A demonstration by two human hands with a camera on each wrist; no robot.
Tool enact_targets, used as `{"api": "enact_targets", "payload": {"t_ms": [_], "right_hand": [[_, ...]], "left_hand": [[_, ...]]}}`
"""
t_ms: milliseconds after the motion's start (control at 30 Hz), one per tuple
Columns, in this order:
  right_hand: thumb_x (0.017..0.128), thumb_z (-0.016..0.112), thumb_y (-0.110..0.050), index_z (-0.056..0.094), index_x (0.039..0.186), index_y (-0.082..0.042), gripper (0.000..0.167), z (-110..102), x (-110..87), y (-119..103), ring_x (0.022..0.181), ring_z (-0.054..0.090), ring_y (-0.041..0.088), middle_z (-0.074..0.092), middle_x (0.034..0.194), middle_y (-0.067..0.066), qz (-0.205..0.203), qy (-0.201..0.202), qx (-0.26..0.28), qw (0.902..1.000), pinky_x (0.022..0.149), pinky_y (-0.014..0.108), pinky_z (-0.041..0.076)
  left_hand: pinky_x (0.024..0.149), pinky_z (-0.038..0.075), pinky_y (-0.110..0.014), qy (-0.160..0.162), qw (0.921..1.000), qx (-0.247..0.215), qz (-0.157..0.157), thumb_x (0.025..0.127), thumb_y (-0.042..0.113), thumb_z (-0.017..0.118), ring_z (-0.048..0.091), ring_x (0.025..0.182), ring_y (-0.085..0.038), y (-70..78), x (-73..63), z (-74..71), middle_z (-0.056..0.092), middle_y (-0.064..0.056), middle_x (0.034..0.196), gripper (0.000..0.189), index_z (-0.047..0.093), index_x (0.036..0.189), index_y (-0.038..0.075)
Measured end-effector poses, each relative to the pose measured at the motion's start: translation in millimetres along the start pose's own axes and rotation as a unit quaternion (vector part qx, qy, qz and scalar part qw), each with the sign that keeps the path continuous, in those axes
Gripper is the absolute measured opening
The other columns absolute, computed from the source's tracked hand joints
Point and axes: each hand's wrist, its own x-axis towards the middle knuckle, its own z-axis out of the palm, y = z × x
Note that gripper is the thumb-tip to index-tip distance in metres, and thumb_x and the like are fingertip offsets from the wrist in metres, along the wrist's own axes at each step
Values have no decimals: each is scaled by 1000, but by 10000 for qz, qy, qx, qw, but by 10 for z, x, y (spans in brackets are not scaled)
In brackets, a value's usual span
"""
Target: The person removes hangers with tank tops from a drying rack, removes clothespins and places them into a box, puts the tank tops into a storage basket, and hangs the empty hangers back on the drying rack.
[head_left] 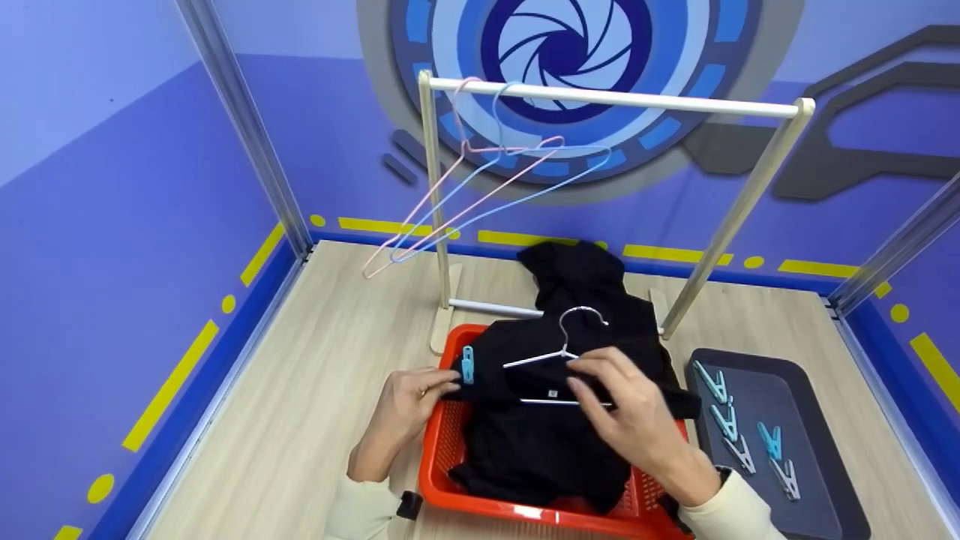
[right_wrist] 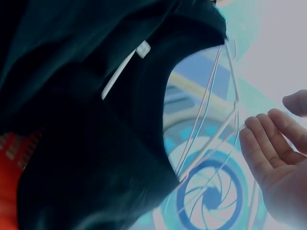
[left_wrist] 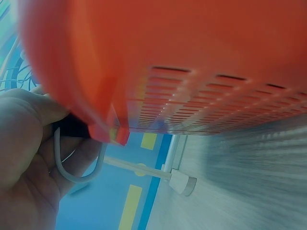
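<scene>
A black shirt (head_left: pixel 495 337) lies across the red basket (head_left: pixel 429 465), a white wire hanger (head_left: pixel 541 358) inside its neckline. The hook sticks up, and a small label (head_left: pixel 553 394) shows at the collar. My left hand (head_left: pixel 409 405) pinches the shirt's left edge at the basket rim, beside a blue clothespin (head_left: pixel 468 365) on the cloth. A pale loop (left_wrist: pixel 79 181) shows by the left fingers in the left wrist view. My right hand (head_left: pixel 626 397) is over the hanger's right arm, fingers loosely extended; in the right wrist view the right hand (right_wrist: pixel 280 158) holds nothing.
A grey tray (head_left: pixel 814 420) with several clothespins (head_left: pixel 726 421) is to the right of the basket. Behind stands a rack (head_left: pixel 615 96) carrying a pink hanger (head_left: pixel 448 176) and a blue hanger (head_left: pixel 517 217). Part of the shirt reaches back through the rack's base.
</scene>
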Motion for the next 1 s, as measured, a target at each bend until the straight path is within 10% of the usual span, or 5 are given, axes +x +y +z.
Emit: {"api": "enact_targets", "payload": {"t_ms": [500, 1000], "right_hand": [[101, 74, -15, 70, 124, -1, 27, 444, 183, -308, 109, 69, 22, 68, 121, 7, -135, -532, 208, 9983, 96, 31, 55], [96, 83, -22, 64, 132, 2, 48, 905, 378, -283, 117, 64, 23, 66, 124, 10, 795, -1211, -192, 9893, 99, 39, 55]], "left_hand": [[78, 62, -31, 2, 9999, 78, 78, 91, -10, 75, 78, 86, -21, -4, 1, -18, 80, -6, 98, 18, 83, 105, -1], [77, 61, -26, 8, 9997, 198, 161, 92, -5, 77, 77, 87, -18, -47, -8, 1, 80, -4, 97, 15, 83, 105, 2]]}}
